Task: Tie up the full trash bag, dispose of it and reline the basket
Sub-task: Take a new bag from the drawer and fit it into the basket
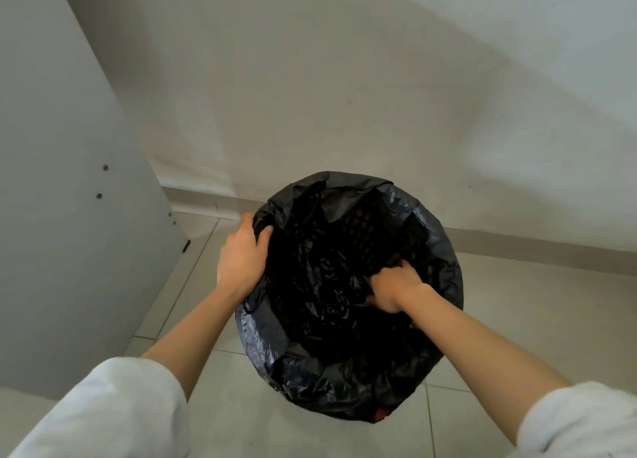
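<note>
A round basket stands on the tiled floor by the wall, lined with a black trash bag [427, 230] whose edge is folded over the rim. Its mesh wall [365, 221] shows through the thin plastic at the far inside. My left hand [241, 257] grips the bag's edge at the left rim, thumb inside and fingers outside. My right hand [393, 285] is down inside the basket on the right, fingers curled into the crumpled black plastic. A small red patch [381, 413] of the basket peeks out under the bag at the near side.
A grey cabinet panel [69, 199] stands close on the left of the basket. A white wall [344, 95] with a skirting strip [517, 247] runs right behind it. Pale floor tiles [517, 319] extend to the right and towards me.
</note>
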### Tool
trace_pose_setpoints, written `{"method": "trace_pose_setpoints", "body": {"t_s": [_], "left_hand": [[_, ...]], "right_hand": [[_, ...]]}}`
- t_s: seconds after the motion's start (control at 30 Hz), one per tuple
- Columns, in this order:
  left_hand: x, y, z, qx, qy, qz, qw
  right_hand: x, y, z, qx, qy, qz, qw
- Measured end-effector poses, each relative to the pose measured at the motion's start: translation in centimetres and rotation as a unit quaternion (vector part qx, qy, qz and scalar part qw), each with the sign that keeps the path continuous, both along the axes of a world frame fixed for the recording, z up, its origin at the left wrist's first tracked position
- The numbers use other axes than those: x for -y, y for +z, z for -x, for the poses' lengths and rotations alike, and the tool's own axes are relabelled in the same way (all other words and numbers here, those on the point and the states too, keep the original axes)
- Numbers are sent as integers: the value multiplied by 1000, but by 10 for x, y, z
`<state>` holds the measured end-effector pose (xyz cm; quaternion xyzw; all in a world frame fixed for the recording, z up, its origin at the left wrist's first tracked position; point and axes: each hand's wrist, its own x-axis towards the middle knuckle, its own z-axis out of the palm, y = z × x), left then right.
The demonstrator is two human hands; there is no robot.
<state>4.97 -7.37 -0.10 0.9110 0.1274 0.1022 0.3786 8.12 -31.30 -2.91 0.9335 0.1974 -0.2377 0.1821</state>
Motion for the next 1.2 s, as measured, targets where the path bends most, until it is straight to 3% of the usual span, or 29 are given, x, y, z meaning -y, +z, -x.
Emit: {"method": "trace_pose_setpoints", "body": {"t_s": [0.13,0.23,0.33,0.47,0.57,0.63,0.7,0.77,0.83,0.93,1.03,1.1,1.2], "left_hand": [[1,-4,-4,-48,106,43,992],[4,-5,-6,-87,188,97,974],[9,-5,-9,-100,243,179,948],[28,-3,-16,-92,265,306,910],[48,-3,-10,-73,254,394,880],[52,-9,-1,-59,230,411,880],[53,-15,8,-45,204,412,887],[56,-19,16,-27,196,392,898],[61,-25,22,-22,200,377,904],[66,-35,36,-42,189,485,853],[65,-42,49,-36,151,585,796],[64,-44,53,-28,135,589,796],[60,-43,56,-23,126,551,825]], "right_hand": [[-11,21,-1,127,-16,-187,974],[-12,33,-3,139,-63,-272,950],[-6,36,2,147,-32,-363,920],[7,14,19,243,59,-374,893],[12,-7,29,297,13,-381,875],[8,-17,35,307,-50,-420,853],[-4,-23,48,308,-139,-508,792],[-22,-24,64,265,-280,-644,661],[-42,-25,77,180,-410,-721,530],[-63,-29,86,105,-477,-770,411],[-73,-29,88,67,-509,-782,353],[-78,-25,89,43,-532,-782,322],[-83,-20,88,7,-534,-784,316]]}}
